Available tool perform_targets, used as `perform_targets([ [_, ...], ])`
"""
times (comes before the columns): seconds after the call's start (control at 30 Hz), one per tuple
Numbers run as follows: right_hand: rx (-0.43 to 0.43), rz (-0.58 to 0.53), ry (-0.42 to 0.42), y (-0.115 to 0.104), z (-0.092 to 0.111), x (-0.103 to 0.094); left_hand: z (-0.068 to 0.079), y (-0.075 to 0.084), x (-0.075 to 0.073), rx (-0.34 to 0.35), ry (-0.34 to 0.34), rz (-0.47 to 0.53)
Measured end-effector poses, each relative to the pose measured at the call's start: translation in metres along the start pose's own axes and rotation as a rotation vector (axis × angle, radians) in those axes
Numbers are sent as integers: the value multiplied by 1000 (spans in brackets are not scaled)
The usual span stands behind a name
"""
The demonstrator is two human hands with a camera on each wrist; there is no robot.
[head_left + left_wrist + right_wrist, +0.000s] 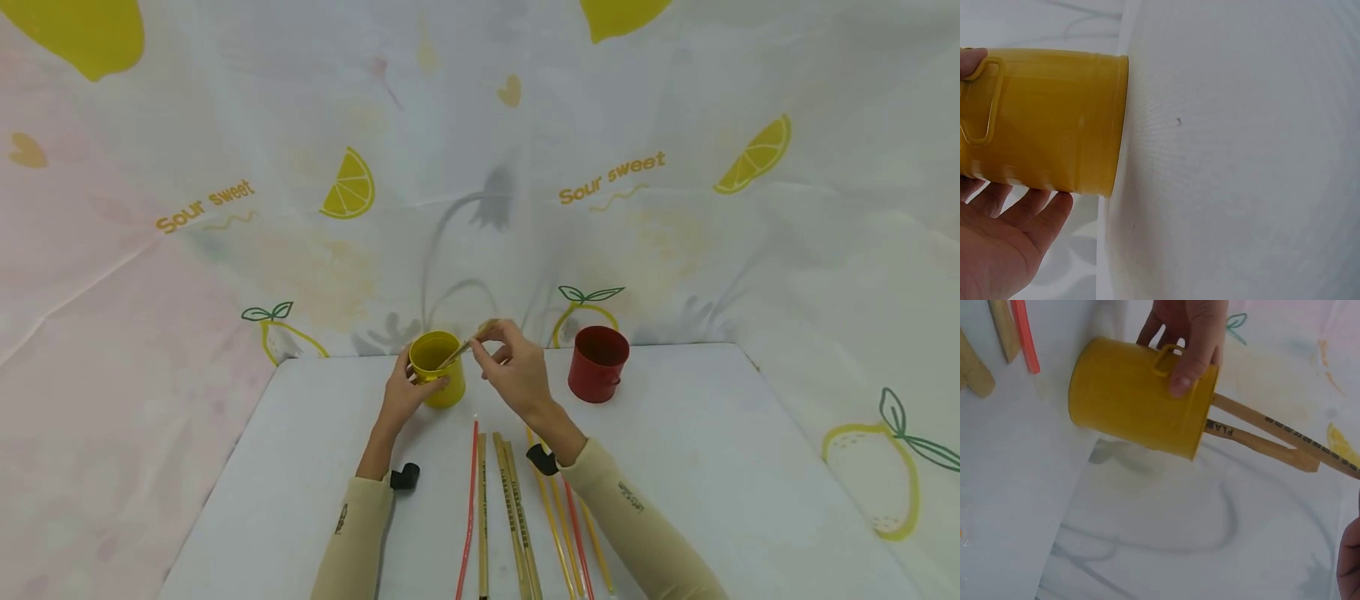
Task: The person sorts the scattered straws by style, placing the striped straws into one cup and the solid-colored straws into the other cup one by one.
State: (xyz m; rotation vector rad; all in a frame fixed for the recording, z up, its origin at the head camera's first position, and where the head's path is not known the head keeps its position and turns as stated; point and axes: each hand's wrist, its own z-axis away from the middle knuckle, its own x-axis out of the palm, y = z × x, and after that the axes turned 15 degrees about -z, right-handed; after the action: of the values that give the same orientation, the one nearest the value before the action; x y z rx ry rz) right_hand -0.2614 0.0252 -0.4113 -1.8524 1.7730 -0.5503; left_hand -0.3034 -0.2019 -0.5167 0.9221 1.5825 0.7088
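A yellow metal cup [448, 395] with a small wire handle stands upright near the table's back edge. My left hand [403, 393] grips it around the side, thumb at the front near the handle, fingers along the far side. Above the rim, my right hand [519, 372] pinches a flat wooden stick [467, 343] between thumb and fingers, its lower end inside the cup. In the right wrist view this printed stick [1285, 432] slants out of the cup beside a second wooden stick [1266, 446] marked with letters. Their lower ends are hidden in the cup.
A red metal cup [588, 379] stands at the back right. In front lie several printed wooden sticks [483, 508], a red straw-like rod [471, 500] and several orange rods [553, 525], partly under my right forearm. A printed cloth [465, 250] hangs behind the table.
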Motion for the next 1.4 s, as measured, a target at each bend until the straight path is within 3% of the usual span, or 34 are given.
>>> perform_targets([
  [0.43,122,98,-41,20,11,8,0,1,0,-14,-10,6],
  [1.0,309,138,-11,41,17,17,1,0,2,8,12,-4],
  [1.4,529,260,-145,37,18,7,1,1,1,4,-1,9],
])
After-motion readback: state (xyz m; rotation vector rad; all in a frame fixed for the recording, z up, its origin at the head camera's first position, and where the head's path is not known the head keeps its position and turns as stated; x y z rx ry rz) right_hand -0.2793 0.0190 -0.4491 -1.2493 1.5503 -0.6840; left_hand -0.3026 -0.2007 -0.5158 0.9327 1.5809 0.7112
